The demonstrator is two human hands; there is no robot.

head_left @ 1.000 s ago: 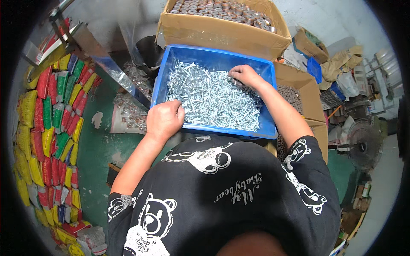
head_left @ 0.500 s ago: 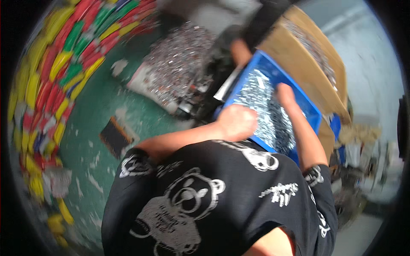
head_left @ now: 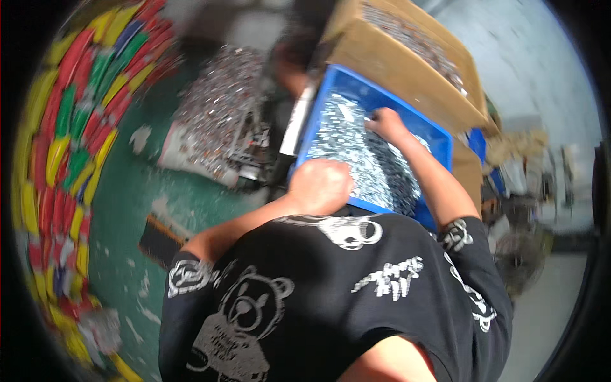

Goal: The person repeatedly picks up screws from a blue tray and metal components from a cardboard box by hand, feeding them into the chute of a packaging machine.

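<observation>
A blue plastic bin (head_left: 417,119) stands in front of me, holding many small shiny silver metal pieces (head_left: 349,141). My left hand (head_left: 321,186) is a closed fist at the bin's near left edge; what it holds, if anything, is hidden. Over the pieces inside the bin is my right hand (head_left: 387,124), its fingers pinched together. Something small and dark shows at those fingertips, too small to name. A darker patch of pieces (head_left: 400,175) lies below the right wrist.
A cardboard box (head_left: 394,73) of metal pieces stands behind the bin. To the left, a white sack (head_left: 191,156) bears a heap of similar pieces (head_left: 219,102). Red, yellow and green bundles (head_left: 70,146) line the far left. A fan (head_left: 519,258) stands right.
The whole picture has shifted, putting the bin and box farther left. My right hand has moved a little left within the bin. The left fist stays by the bin's edge.
</observation>
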